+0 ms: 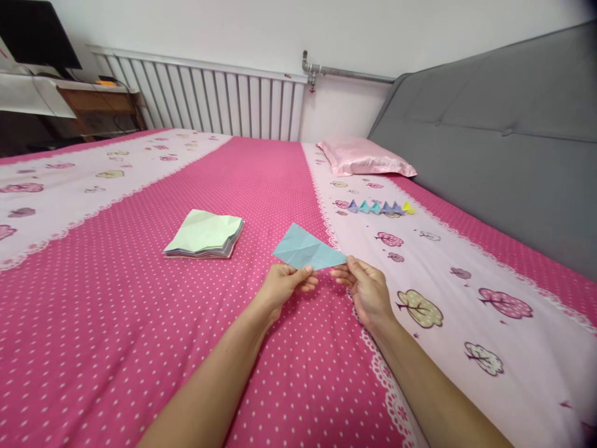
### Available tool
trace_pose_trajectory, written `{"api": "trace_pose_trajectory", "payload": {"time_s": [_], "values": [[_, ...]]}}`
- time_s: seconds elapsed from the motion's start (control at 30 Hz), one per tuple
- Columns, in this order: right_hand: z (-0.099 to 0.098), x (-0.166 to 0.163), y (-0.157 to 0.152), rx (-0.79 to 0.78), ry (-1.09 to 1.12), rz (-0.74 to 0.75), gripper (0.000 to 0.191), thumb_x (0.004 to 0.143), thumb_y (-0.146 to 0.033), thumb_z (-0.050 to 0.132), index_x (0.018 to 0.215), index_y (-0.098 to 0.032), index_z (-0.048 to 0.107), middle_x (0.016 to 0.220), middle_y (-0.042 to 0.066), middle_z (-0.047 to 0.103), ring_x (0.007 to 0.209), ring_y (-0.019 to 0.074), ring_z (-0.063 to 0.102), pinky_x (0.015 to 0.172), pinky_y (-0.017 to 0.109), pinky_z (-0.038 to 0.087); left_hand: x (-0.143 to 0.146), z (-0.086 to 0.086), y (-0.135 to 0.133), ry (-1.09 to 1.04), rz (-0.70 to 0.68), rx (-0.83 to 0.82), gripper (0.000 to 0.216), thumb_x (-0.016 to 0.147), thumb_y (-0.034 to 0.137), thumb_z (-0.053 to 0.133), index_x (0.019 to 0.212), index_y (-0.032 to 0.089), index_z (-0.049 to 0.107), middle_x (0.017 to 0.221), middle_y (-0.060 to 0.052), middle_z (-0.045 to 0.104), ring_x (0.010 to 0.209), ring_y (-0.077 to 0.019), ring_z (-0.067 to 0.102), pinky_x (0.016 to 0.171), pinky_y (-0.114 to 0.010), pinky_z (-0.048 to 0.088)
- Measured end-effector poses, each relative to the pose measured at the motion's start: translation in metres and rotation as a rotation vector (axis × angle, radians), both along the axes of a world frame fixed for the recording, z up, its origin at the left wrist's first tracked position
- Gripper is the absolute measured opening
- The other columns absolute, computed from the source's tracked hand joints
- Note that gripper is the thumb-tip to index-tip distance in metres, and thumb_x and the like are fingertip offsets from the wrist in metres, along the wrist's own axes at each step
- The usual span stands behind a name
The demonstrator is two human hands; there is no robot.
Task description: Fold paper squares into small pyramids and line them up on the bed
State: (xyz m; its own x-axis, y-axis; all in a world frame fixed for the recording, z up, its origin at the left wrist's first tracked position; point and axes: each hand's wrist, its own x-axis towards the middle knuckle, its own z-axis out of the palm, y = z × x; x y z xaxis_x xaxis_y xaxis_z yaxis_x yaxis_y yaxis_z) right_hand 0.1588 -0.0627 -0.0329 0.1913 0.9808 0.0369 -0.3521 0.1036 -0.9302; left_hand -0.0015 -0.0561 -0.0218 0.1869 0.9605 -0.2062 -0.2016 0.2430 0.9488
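Observation:
A light blue sheet of origami paper (pixel 308 246), folded to a kite-like shape with crease lines showing, is held up over the bed between both hands. My left hand (pixel 285 285) pinches its lower edge, thumb on top and fingers beneath. At the paper's pointed right corner, my right hand (pixel 366 283) grips it between thumb and forefinger, the other fingers curled below. To the left lies a stack of paper sheets (pixel 205 231), pale green on top with other colours under it. A row of several small folded paper boats (pixel 375 208) in purple, turquoise and yellow stands farther off at right.
The bed's pink dotted cover (pixel 261 180) has white printed bands. A pink pillow (pixel 366 157) rests by the grey headboard (pixel 494 137) on the right. Beyond the bed are a white radiator (pixel 209 96), a pipe, and a desk with a monitor (pixel 37 34).

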Motion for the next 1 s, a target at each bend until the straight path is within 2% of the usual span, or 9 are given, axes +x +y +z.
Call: {"api": "trace_pose_trajectory", "payload": {"time_s": [0.1, 0.2, 0.3, 0.43, 0.57, 0.63, 0.77, 0.93, 1.0], "values": [[-0.002, -0.001, 0.0, -0.009, -0.015, 0.035, 0.025, 0.07, -0.039, 0.067, 0.071, -0.014, 0.065, 0.068, 0.004, 0.067, 0.057, 0.0114, 0.061, 0.051, 0.02, 0.05, 0.0, 0.0, 0.0, -0.043, 0.061, 0.025, 0.025, 0.063, 0.033, 0.072, 0.066, 0.008, 0.067, 0.071, -0.01, 0.069, 0.057, -0.0087, 0.06, 0.06, -0.018, 0.046], [-0.004, -0.001, 0.0, -0.028, -0.07, 0.038, 0.025, 0.072, -0.04, 0.065, 0.071, -0.014, 0.064, 0.069, 0.004, 0.066, 0.054, 0.0101, 0.059, 0.05, 0.02, 0.048, -0.001, 0.001, 0.0, -0.083, 0.116, 0.049, 0.023, 0.064, 0.03, 0.072, 0.062, 0.01, 0.063, 0.063, -0.006, 0.067, 0.049, -0.0057, 0.055, 0.051, -0.016, 0.044], [-0.006, -0.001, 0.0, -0.051, -0.116, 0.05, 0.026, 0.072, -0.04, 0.065, 0.07, -0.014, 0.063, 0.067, 0.003, 0.065, 0.052, 0.0094, 0.056, 0.047, 0.019, 0.046, -0.001, 0.004, 0.001, -0.172, 0.124, -0.002, 0.018, 0.069, 0.025, 0.068, 0.064, 0.011, 0.06, 0.058, -0.003, 0.065, 0.044, -0.0043, 0.053, 0.045, -0.013, 0.043], [-0.006, -0.002, -0.002, -0.045, -0.151, 0.102, 0.028, 0.074, -0.041, 0.062, 0.068, -0.014, 0.062, 0.064, 0.002, 0.063, 0.05, 0.0082, 0.053, 0.046, 0.018, 0.043, 0.0, 0.011, 0.001, -0.368, 0.095, -0.146, 0.005, 0.076, 0.013, 0.06, 0.072, 0.01, 0.059, 0.071, -0.006, 0.069, 0.054, -0.0054, 0.061, 0.048, -0.01, 0.047], [-0.007, -0.002, -0.002, -0.045, -0.15, 0.127, 0.026, 0.074, -0.041, 0.061, 0.073, -0.014, 0.062, 0.066, 0.001, 0.063, 0.05, 0.0068, 0.052, 0.046, 0.017, 0.041, -0.001, 0.016, -0.002, -0.514, 0.038, -0.187, 0.01, 0.075, 0.003, 0.051, 0.073, 0.009, 0.059, 0.085, -0.01, 0.069, 0.076, -0.0106, 0.066, 0.064, -0.011, 0.051], [-0.007, -0.002, -0.001, -0.04, -0.149, 0.099, 0.029, 0.073, -0.04, 0.062, 0.09, -0.016, 0.061, 0.07, 0.0, 0.064, 0.05, 0.0073, 0.053, 0.046, 0.018, 0.04, -0.001, 0.017, -0.004, -0.52, -0.016, -0.133, 0.018, 0.071, 0.002, 0.052, 0.083, 0.009, 0.063, 0.094, -0.01, 0.068, 0.088, -0.0142, 0.065, 0.073, -0.015, 0.051], [-0.004, -0.002, -0.002, 0.04, -0.213, 0.008, 0.058, 0.072, -0.035, 0.064, 0.124, -0.022, 0.043, 0.072, -0.002, 0.064, 0.05, 0.0086, 0.053, 0.048, 0.021, 0.042, -0.002, 0.016, -0.006, -0.425, -0.05, 0.074, 0.036, 0.067, 0.013, 0.054, 0.101, 0.01, 0.064, 0.11, -0.011, 0.064, 0.097, -0.0207, 0.061, 0.084, -0.026, 0.049], [0.004, -0.007, -0.011, 0.21, -0.335, -0.029, 0.072, 0.072, -0.027, 0.062, 0.135, -0.03, 0.027, 0.079, -0.001, 0.064, 0.048, 0.0087, 0.052, 0.049, 0.023, 0.043, 0.0, 0.009, -0.003, -0.279, 0.04, 0.213, 0.045, 0.069, 0.02, 0.05, 0.111, 0.012, 0.061, 0.112, -0.011, 0.062, 0.098, -0.0218, 0.06, 0.078, -0.03, 0.049], [0.005, -0.008, -0.014, 0.257, -0.406, -0.02, 0.07, 0.073, -0.023, 0.06, 0.135, -0.031, 0.028, 0.082, -0.001, 0.065, 0.047, 0.0085, 0.051, 0.048, 0.023, 0.043, 0.001, 0.008, -0.002, -0.252, 0.066, 0.24, 0.043, 0.072, 0.024, 0.051, 0.112, 0.014, 0.06, 0.109, -0.011, 0.064, 0.094, -0.0209, 0.06, 0.078, -0.031, 0.048]]}}
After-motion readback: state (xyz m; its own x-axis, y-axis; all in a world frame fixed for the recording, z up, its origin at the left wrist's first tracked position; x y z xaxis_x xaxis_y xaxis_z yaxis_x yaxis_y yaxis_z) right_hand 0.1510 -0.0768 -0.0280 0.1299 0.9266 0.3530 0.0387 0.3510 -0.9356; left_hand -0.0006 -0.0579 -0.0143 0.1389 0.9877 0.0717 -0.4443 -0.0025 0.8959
